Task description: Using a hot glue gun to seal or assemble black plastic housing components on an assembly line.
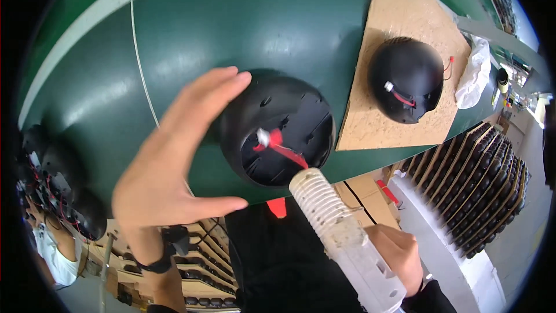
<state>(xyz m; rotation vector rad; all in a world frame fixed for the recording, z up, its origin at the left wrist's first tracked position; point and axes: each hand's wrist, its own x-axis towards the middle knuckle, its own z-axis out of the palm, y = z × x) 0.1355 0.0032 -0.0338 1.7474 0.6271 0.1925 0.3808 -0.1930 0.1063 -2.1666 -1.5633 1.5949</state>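
On the green table stands a round black housing [237, 133], its hollow side up, with a red wire [289, 155] and white connector [263, 137] inside. My left hand [168, 150] is open at its left side, thumb and fingers spread wide; whether the fingertips touch the shell I cannot tell. My right hand [397, 252] is closed round the hidden handle of a white tool that looks like a heat gun [347, 237]. The ribbed barrel points at the housing's near rim, over the red wire's end.
A second black housing [399, 69] with red wires rests on a brown board [376, 130], right; beside it lies a white plastic bag [476, 75]. Several black housings [63, 168] crowd the table's left edge. Racks of black parts [472, 191] stand lower right. Another person's arm [61, 237] shows far left.
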